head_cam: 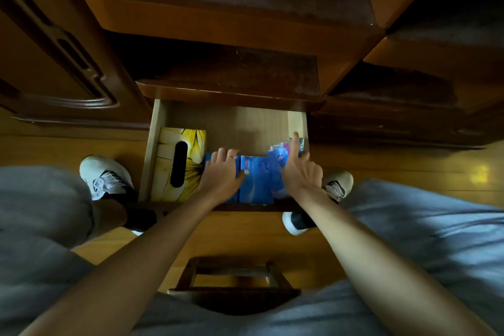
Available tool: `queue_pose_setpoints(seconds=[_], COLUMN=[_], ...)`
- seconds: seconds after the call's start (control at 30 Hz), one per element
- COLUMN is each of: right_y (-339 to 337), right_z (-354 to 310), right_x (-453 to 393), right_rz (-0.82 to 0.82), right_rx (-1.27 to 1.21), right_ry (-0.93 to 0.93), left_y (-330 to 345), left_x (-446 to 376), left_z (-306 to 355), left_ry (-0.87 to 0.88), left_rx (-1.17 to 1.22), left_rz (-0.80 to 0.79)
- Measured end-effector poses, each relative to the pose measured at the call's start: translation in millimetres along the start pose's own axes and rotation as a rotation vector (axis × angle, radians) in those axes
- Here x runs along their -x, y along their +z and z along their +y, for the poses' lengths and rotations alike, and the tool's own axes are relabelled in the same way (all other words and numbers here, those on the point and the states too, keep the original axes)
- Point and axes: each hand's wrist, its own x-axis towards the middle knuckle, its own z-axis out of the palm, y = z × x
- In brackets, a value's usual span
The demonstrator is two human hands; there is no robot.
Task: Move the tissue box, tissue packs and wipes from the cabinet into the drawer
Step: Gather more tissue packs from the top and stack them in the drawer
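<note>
The light wooden drawer (156,128) stands pulled out below the dark cabinet. A yellow flowered tissue box (169,161) lies along its left side, slot up. Blue tissue packs (257,180) fill the front middle. My left hand (222,172) rests flat on the leftmost blue pack, thumb against its right edge. My right hand (298,165) touches a blue and pink wipes pack (279,154) at the drawer's right side, index finger pointing up along it. The back of the drawer floor is bare wood.
Cabinet shelves (218,16) step out above the drawer, dark inside. A cabinet door (62,63) hangs open on the left. My shoes (105,176) flank the drawer on the wood floor. A small wooden stool (234,281) sits between my knees.
</note>
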Motion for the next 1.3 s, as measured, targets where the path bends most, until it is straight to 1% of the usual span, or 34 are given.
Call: queue_pose_setpoints(seconds=[0.1,0.13,0.2,0.33,0.4,0.47,0.5,0.57,0.6,0.63,0.67,0.7,0.73,0.8,0.83,0.87,0.93,1.0,1.13,1.23,1.3], right_y=[6,7,13,30,35,41,43,37,31,23,16,9,2,-5,-4,0,13,27,35,32,29], right_z=[-3,-3,-5,-6,-6,-5,-5,-7,-8,-9,-8,-5,1,15,21,26,29,26,12,9,6], right_x=[-4,-4,-5,-2,-2,-4,-5,-8,-12,-17,-23,-31,-39,-55,-59,-60,-55,-48,-44,-43,-43], right_rz=[-0.061,-0.087,-0.088,-0.063,-0.085,-0.122,-0.141,-0.166,-0.135,-0.071,-0.018,-0.03,-0.12,-0.385,-0.466,-0.48,-0.386,-0.278,-0.239,-0.172,-0.176], right_rx=[0.132,0.16,0.192,0.142,0.086,0.101,0.119,0.076,0.061,0.089,0.141,0.178,0.186,0.195,0.236,0.294,0.407,0.447,0.457,0.438,0.488], right_ry=[0.009,0.018,0.035,0.031,0.016,-0.036,-0.045,-0.012,-0.018,-0.09,-0.202,-0.325,-0.428,-0.506,-0.522,-0.549,-0.629,-0.666,-0.616,-0.572,-0.514], left_y=[7,8,9,11,13,16,17,18,17,16,15,15,15,17,19,21,27,31,32,32,32], left_x=[6,7,8,5,5,4,2,-10,-18,-27,-36,-44,-50,-57,-58,-57,-54,-52,-53,-52,-50], left_z=[-16,-19,-23,-18,-14,-9,-7,-1,2,5,7,8,7,3,0,-4,-12,-16,-16,-17,-18], left_ry=[-0.042,-0.057,-0.055,0.02,0.054,0.085,0.12,0.212,0.241,0.253,0.256,0.259,0.263,0.25,0.241,0.236,0.245,0.259,0.23,0.222,0.227], left_rx=[0.008,0.009,-0.009,-0.071,-0.071,-0.081,-0.112,-0.188,-0.221,-0.256,-0.295,-0.337,-0.373,-0.396,-0.392,-0.387,-0.379,-0.351,-0.297,-0.291,-0.287], left_rz=[-0.076,-0.087,-0.09,-0.1,-0.123,-0.158,-0.179,-0.2,-0.202,-0.21,-0.226,-0.254,-0.29,-0.359,-0.396,-0.427,-0.463,-0.462,-0.468,-0.453,-0.436])
